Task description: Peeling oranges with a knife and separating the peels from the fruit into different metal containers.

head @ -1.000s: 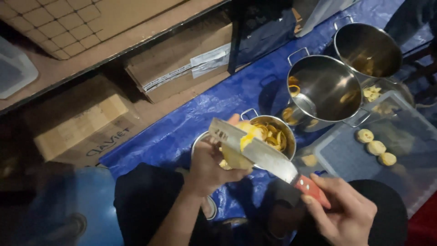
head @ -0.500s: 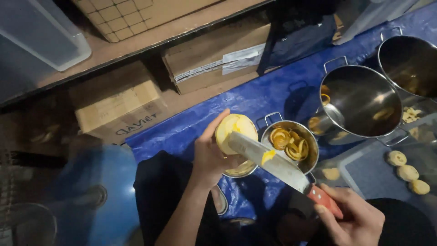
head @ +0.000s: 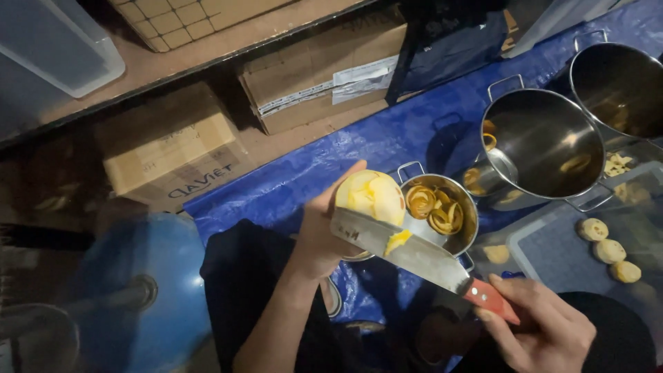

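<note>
The left hand [head: 324, 231] was wrapped around a round, partly peeled yellow fruit [head: 371, 195], holding it up above the blue plastic tarp [head: 331, 162]. The right hand [head: 545, 328] gripped the red handle of a broad steel kitchen knife [head: 404, 245], whose blade lay against the underside of the fruit, with a small piece of yellow peel [head: 398, 240] clinging to the blade. Just beyond the fruit stood a small steel pot with curled orange-yellow peels inside [head: 442, 214], resting on the tarp. Further right sat a large empty-looking steel pot with handles [head: 545, 148], and behind it a 2nd large steel pot [head: 618, 86], only partly in view. At the right edge, a grey plastic tray [head: 552, 252] held 3 pale peeled fruits [head: 609, 250] in a row. Beyond the tarp, 2 brown cardboard boxes [head: 173, 155] stood on the floor, 1 bearing a white label. A blue round object [head: 148, 290] filled the lower left, too blurred to identify.
</note>
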